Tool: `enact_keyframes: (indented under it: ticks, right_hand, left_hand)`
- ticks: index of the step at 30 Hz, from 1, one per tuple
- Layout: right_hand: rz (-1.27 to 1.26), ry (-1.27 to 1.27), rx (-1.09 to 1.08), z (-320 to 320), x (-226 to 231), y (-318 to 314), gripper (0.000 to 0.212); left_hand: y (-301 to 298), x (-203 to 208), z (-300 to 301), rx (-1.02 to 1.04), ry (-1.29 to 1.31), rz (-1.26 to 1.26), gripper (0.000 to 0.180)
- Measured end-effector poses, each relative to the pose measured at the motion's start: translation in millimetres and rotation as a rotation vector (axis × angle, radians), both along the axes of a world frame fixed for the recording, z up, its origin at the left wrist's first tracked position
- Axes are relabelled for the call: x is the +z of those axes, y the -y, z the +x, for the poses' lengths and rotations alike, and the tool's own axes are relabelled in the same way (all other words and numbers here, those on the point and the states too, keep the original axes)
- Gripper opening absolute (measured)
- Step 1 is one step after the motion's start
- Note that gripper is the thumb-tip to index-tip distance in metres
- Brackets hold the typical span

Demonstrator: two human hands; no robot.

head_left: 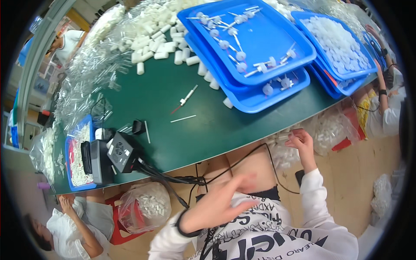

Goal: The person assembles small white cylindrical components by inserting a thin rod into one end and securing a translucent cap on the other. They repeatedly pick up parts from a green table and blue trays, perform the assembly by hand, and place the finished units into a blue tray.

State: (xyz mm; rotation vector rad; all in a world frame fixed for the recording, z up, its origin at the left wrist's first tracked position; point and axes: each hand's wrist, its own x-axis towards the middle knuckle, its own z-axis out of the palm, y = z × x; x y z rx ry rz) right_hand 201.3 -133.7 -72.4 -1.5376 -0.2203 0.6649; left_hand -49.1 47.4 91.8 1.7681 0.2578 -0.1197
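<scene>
My left hand (212,209) is held over my lap, with its thumb and fingers apart and nothing in them. The fingertips are smeared by motion. Off the table's front edge, my right hand (302,145) pinches a small clear tube (284,136) above bags of white parts. On the green table (182,138) ahead lie a slim white piece with a red tip (186,99) and a thin white rod (183,118). A second white rod (147,131) lies beside a small black block (138,127).
Stacked blue trays (277,73) carry white discs with stems. Another blue tray (372,71) is heaped with white discs. White cylinders (160,47) and clear tubes (82,78) pile up behind. A black box (123,152) trails cables (173,178) over the front edge. Co-workers sit on both sides.
</scene>
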Motion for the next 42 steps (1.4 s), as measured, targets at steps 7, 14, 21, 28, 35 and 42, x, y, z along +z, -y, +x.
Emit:
enact_keyframes:
  ticks: [7, 14, 21, 28, 35, 42]
  right_hand:
    - [-0.831, 0.524, 0.254, 85.2, -155.3, -16.4, 0.03]
    - [-1.04, 0.667, 0.06, 59.6, -123.6, -34.5, 0.04]
    - [-0.441, 0.546, -0.073, -19.2, -51.5, 44.4, 0.025]
    - [-0.339, 0.307, -0.299, -38.5, 23.6, 96.4, 0.017]
    - [-0.135, 0.997, 0.105, 15.6, 217.4, -49.6, 0.01]
    - [-0.624, 1.137, 0.457, 80.3, 257.6, -222.0, 0.027]
  left_hand:
    - [-93.2, 127.0, -43.7, 0.523, -0.112, 0.387, 0.019]
    - [-316.5, 84.2, 0.0, 0.842, -0.481, 0.915, 0.04]
    - [-396.4, -5.2, 14.5, 0.79, -0.667, 1.381, 0.034]
    - [-355.3, 21.0, 66.8, 0.79, -0.358, 1.302, 0.049]
    - [-348.3, 7.6, 98.5, 0.578, -0.375, 1.21, 0.045]
    - [-345.8, 19.9, 95.3, 0.713, -0.305, 1.175, 0.054]
